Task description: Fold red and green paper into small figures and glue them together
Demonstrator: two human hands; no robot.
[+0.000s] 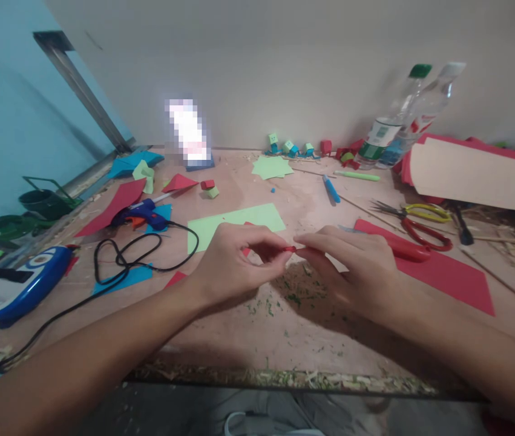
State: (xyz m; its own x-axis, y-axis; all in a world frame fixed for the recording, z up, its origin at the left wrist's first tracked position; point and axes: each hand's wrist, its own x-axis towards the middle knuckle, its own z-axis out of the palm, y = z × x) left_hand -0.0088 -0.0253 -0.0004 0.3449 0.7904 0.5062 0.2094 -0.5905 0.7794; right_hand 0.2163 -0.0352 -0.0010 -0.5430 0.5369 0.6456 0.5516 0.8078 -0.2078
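Observation:
My left hand [234, 260] and my right hand [352, 266] meet above the middle of the table. Both pinch a tiny red paper piece [290, 249] between fingertips and thumbs. A light green paper sheet [234, 223] lies just behind my left hand. A red paper sheet [439, 272] lies under and right of my right hand. Small green and paper scraps are scattered on the table below the hands.
A blue glue gun [143, 215] with a black cord [121, 260] lies at left. Scissors with red and yellow handles [420, 221], a blue pen [331, 189], two plastic bottles [402, 115] and small folded paper figures [291, 147] stand farther back. The table's front edge [284, 378] is littered.

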